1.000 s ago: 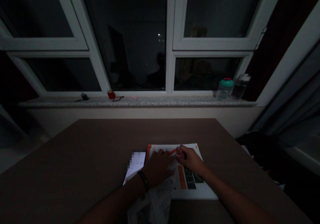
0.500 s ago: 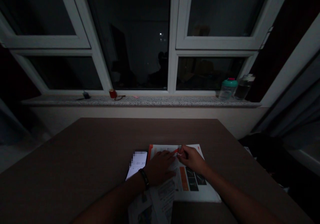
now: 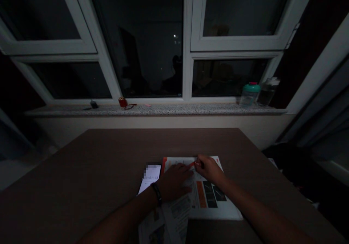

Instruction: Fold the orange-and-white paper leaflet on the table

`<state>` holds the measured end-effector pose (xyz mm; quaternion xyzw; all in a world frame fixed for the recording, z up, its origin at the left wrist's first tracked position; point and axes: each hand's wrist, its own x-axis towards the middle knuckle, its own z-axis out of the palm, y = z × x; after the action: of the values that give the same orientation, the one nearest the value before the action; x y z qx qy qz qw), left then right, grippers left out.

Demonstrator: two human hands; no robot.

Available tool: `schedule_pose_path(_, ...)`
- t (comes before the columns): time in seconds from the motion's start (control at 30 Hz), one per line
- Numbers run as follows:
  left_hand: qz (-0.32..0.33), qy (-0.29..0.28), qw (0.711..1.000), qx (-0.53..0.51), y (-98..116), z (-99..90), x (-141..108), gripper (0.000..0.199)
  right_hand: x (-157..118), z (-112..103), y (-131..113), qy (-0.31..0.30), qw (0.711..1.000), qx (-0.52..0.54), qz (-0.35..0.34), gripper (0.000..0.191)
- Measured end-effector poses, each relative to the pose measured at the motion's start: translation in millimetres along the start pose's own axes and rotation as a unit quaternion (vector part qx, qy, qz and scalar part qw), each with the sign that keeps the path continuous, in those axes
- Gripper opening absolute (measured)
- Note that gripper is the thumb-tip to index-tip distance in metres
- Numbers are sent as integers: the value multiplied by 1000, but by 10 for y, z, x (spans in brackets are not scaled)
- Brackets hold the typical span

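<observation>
A printed magazine or booklet (image 3: 215, 213) lies on the brown table, with a loose printed sheet (image 3: 174, 222) at its lower left. My left hand (image 3: 176, 182), a dark band on its wrist, rests flat on the page with fingers spread. Near its fingertips is a small red strip (image 3: 192, 163). My right hand (image 3: 208, 167) is closed in a pinch at the strip's right end, by the page's upper part. A lit phone (image 3: 149, 176) showing a timer lies left of the booklet, beside my left wrist.
Beyond the table (image 3: 131, 142) runs a stone windowsill (image 3: 169, 109) with a red jar (image 3: 122, 102), a small dark bottle (image 3: 94, 104), a green-lidded bottle (image 3: 249, 95) and a clear bottle (image 3: 268, 91). Dark items lie right of the table.
My right hand has shifted slightly up and right, its fingers now more curled at the red strip. My left hand stays in place. The view has moved slightly.
</observation>
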<state>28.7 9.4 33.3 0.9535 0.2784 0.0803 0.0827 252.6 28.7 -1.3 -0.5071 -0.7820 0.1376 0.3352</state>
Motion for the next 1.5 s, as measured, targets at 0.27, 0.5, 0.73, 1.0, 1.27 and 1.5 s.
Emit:
schedule_pose_path(0.27, 7, -2, 1000, -14, 26, -21, -8, 65, -59, 16, -27, -44, 998, 30, -41, 10)
schedule_pose_path(0.5, 1, -2, 1000, -14, 2, 26, -31, 57, -11, 30, 8, -3, 1000, 5, -15, 11)
schedule_pose_path(0.73, 18, 1, 999, -44, 40, -22, -28, 69, -90, 9, -73, -61, 995, 54, -48, 10)
schedule_pose_path(1.0, 14, -13, 1000, -20, 30, -15, -29, 54, -16, 15, -36, 7, 1000, -1, -11, 12)
schedule_pose_path(1.27, 36, -26, 999, -14, 17, -56, -40, 53, -157, -8, -103, -60, 995, 30, -75, 13)
schedule_pose_path(1.5, 39, -32, 999, -19, 10, -85, -21, 54, -147, -1, -123, -64, 993, 16, -98, 14)
